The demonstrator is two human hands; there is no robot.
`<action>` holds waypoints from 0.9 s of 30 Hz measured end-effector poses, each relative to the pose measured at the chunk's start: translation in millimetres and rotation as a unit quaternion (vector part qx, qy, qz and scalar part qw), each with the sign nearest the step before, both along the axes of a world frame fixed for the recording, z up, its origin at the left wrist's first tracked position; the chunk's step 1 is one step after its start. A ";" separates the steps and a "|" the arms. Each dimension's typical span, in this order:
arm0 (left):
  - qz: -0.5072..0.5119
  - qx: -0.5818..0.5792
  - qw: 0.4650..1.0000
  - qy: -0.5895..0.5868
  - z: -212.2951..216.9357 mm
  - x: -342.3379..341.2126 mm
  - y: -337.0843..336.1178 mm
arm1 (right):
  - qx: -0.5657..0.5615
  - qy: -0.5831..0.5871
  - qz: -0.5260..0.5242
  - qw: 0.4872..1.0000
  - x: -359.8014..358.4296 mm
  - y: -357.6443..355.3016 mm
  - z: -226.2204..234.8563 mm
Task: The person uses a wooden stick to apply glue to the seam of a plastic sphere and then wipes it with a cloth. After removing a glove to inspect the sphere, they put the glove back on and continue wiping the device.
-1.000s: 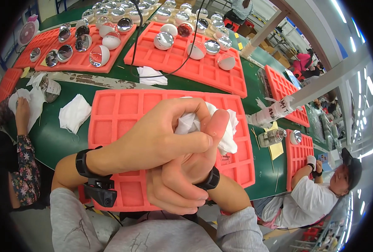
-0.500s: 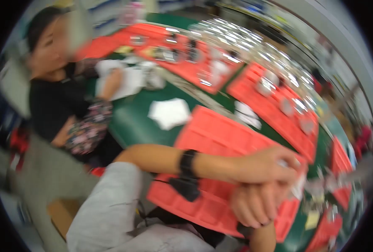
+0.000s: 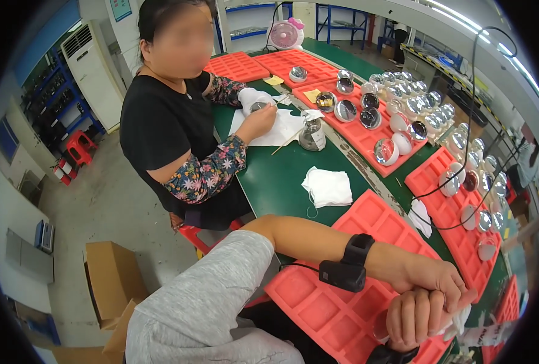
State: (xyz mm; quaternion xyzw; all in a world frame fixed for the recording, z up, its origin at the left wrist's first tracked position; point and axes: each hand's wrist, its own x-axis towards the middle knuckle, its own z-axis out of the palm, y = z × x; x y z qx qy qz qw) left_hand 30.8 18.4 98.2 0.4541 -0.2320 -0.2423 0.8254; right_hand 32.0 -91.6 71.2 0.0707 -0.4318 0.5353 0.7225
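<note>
My left hand [image 3: 436, 277] reaches across from the left and lies over my right hand, its fingers curled inward. My right hand [image 3: 414, 316] is closed, with knuckles up and fingers bent. Past the fingers a bit of white cloth [image 3: 461, 318] shows; which hand holds it I cannot tell. A clear rounded edge [image 3: 380, 324] peeks out beside the right fingers, mostly hidden. Both hands are over a red compartment tray [image 3: 309, 288]. A black strapped device [image 3: 344, 276] sits on my left wrist.
Folded white cloths [image 3: 329, 187] lie on the green table [image 3: 281, 173]. Mirrored domes [image 3: 345, 110] stand in red trays behind. Across the left side a co-worker [image 3: 160, 121] wipes a dome with cloth, near a glass jar [image 3: 312, 134]. Cardboard boxes [image 3: 113, 282] stand on the floor.
The view has swung left and steadied, so hands and trays appear farther right. My hands stay together over the tray. The co-worker now looks down at the cloth.
</note>
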 end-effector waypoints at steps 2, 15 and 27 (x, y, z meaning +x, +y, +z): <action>-0.024 0.006 1.000 0.010 -1.4 -0.1 1.8 | -0.011 0.007 -0.019 1.000 -0.4 0.5 -2.5; 0.100 0.052 0.994 -0.017 13.7 -12.5 10.2 | -0.103 0.019 -0.140 0.985 2.6 -11.9 2.0; 0.174 0.086 0.970 -0.147 18.4 -9.1 6.4 | -0.105 -0.087 -0.135 0.981 -1.5 -13.3 13.1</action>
